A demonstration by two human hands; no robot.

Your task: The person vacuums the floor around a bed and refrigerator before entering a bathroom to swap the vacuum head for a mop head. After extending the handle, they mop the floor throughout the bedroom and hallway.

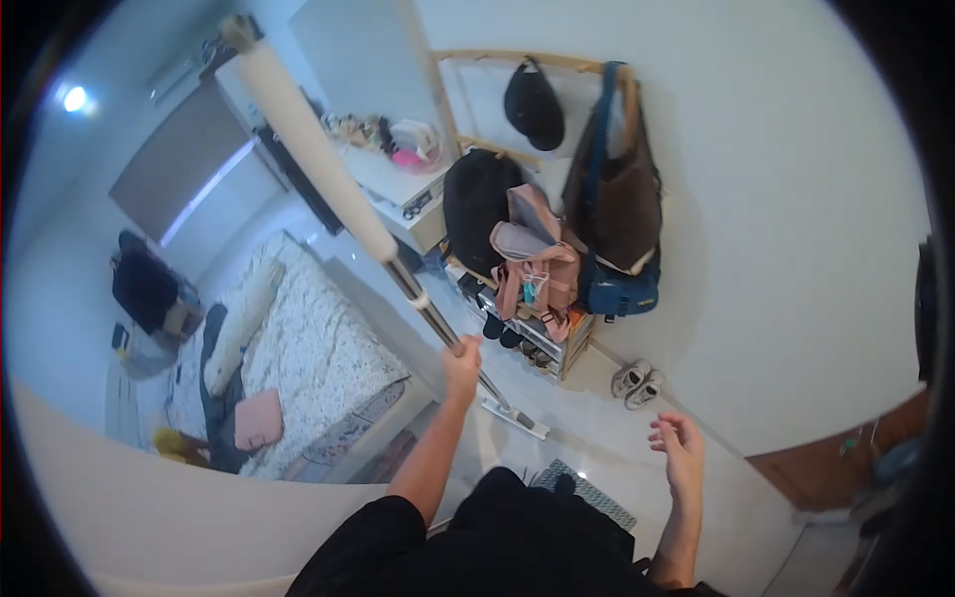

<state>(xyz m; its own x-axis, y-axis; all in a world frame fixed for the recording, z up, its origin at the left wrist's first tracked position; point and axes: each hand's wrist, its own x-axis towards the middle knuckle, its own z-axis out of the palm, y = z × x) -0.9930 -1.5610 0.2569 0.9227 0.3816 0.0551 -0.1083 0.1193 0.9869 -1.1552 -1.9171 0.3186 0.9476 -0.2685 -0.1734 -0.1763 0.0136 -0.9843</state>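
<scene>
Head view, left hand (462, 366): fingers gripping mop (435, 318).
Right hand (682, 450): fingers half-curling, holding nothing.
Mop: leaning between bed (318, 348) and shoe rack (571, 350).
Tall top (318, 154): maybe tipping, as one hand is holding.

Left hand (463, 368) around a long-handled mop (428, 310).

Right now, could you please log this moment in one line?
left hand: gripping mop pole | right hand: empty, raised | mop head: on floor | sneakers: near shoe rack
</scene>
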